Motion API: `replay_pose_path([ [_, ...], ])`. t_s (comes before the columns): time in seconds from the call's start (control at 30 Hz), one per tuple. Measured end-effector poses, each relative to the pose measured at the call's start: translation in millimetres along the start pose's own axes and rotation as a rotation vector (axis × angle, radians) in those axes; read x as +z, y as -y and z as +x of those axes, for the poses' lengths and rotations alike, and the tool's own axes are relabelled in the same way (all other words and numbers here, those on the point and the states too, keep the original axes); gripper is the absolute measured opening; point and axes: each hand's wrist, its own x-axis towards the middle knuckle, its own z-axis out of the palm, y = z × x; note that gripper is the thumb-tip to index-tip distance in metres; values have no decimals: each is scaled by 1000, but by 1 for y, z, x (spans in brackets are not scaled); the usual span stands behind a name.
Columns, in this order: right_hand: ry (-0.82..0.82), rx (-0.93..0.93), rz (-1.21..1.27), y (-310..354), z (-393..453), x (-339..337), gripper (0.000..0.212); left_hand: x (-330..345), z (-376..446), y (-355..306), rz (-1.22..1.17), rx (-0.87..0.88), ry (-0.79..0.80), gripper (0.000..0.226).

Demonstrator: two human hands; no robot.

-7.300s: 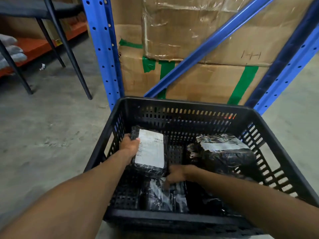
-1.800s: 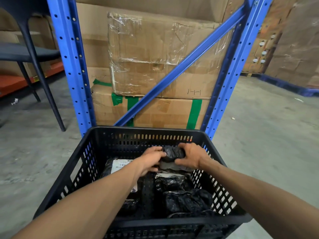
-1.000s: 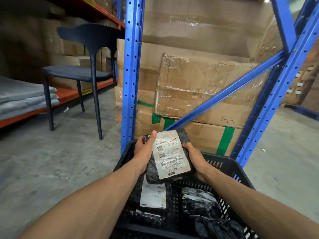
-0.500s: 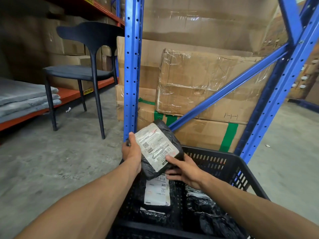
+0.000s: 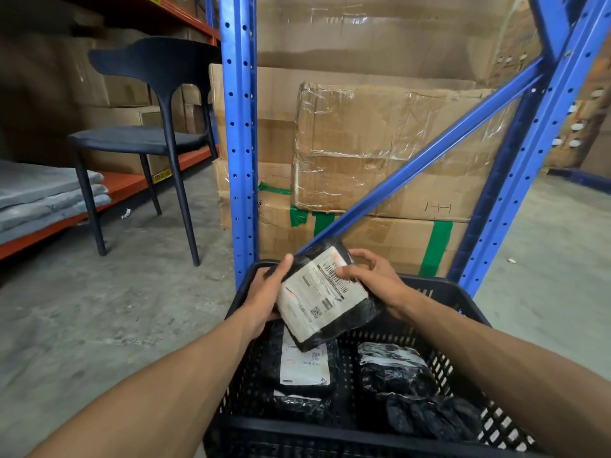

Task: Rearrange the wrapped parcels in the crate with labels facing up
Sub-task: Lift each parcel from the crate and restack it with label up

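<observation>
Parcel, label now turned up, sits lower at centre frame over the crate, your left hand and right hand fingers closed on it, ready to set down.

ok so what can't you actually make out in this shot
- Held parcel, head view: label text too small and blurred to read; right hand covers part of the barcode, left hand hides its left edge.
- Labelled parcel below: top hidden by the held parcel.
- Right-side parcels: labels, if any, are creased under wrap and unreadable.
- Crate: near corners covered by the forearms, bottom cut by the frame edge.
</observation>
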Motion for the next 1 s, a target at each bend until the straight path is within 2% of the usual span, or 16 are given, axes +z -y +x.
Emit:
replay_pose_path([
  [0.13, 9, 48, -17, 0, -1, -7, 55, -5, 1, 14, 88, 107, -122, 71],
  [0.27, -106, 31, 67, -5, 4, 3, 62, -2, 7, 8, -21, 61, -80, 57],
  [0.4, -265, 96, 65, -17, 12, 10, 64, 5, 13, 12, -123, -5, -198, 43],
  [0.5, -67, 353, 52, -36, 6, 11, 77, 8, 16, 14, -126, -81, -264, 42],
  [0.57, 42, 436, 129, -49, 3, 14, 73, 7, 17, 15, -85, -155, -223, 40],
  [0.7, -52, 411, 80, -72, 9, 21, 72, 4, 16, 20, -45, -351, -32, 37],
  [0.77, -102, 401, 79, -83, 13, 26, 68, 3, 15, 22, 51, -388, -14, 40],
  [0.9, -156, 400, 115, -100, 22, 32, 50, 0, 16, 39, 435, -360, -2, 48],
  [1.0, -151, 411, 51, -108, 24, 39, 37, 1, 24, 57, 483, -341, -57, 52],
])
